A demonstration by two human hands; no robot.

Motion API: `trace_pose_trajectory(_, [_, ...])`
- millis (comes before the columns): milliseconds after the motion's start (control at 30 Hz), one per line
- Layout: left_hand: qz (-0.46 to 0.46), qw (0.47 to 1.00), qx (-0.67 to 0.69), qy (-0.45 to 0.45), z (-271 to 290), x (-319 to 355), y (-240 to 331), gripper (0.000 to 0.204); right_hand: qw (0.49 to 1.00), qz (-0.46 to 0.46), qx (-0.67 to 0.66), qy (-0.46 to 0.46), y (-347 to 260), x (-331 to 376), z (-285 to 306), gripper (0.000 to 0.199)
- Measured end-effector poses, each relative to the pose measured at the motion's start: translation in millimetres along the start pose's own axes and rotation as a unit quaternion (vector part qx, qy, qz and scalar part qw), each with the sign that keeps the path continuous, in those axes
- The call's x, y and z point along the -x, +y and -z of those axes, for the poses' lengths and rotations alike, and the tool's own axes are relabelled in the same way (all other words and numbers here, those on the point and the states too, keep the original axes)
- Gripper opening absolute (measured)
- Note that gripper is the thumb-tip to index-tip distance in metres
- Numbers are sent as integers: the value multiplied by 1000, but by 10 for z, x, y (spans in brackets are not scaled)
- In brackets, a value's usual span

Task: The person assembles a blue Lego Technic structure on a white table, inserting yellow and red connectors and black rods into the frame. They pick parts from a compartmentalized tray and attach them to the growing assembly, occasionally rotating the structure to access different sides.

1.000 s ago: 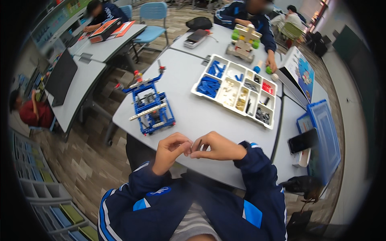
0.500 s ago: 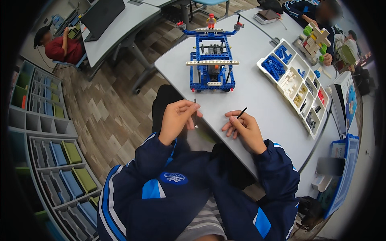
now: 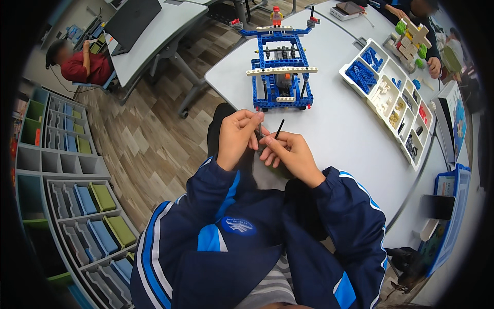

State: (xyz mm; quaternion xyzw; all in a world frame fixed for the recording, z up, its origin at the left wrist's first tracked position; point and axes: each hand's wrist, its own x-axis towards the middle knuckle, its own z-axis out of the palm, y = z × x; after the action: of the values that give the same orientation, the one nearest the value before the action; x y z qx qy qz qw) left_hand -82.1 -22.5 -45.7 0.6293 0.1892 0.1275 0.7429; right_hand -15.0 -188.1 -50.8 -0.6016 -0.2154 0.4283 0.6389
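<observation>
Over the table's near edge, my left hand (image 3: 239, 138) is closed in a pinch on a thin dark grey axle rod (image 3: 260, 126). Close beside it, my right hand (image 3: 294, 155) is closed around a thin black axle rod (image 3: 280, 129), whose upper end sticks up past the fingers. The fingertips of both hands nearly meet; whether the two rods touch is too small to tell. Just beyond my hands stands a blue building-brick model (image 3: 282, 67) with white beams, grey gears and a small red-capped figure (image 3: 277, 16) on top.
A white sorting tray (image 3: 378, 105) with blue, white, black and red parts lies on the right. Behind it, a person's hand (image 3: 434, 67) is near a beige and green brick model (image 3: 409, 44). A blue bin (image 3: 448, 221) stands at the right edge; drawer shelves (image 3: 85, 216) line the left.
My right hand has moved left, bringing the black rod up close to my left hand. The left hand keeps its pinch on the grey rod. The whole view has shifted slightly.
</observation>
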Motion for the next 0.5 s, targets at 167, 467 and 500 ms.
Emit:
trace_pose_trajectory(167, [-11, 1000, -20, 15, -29, -36, -38, 27, 1000, -20, 4, 8, -9, -48, -23, 38])
trace_pose_trajectory(467, [-18, 997, -34, 60, -119, -58, -21, 28, 999, -10, -11, 34, -1, -110, -121, 38])
trace_pose_trajectory(500, [-22, 997, -40, 64, -128, -63, -17, 28, 999, -12, -9, 36, -4, -112, -122, 37])
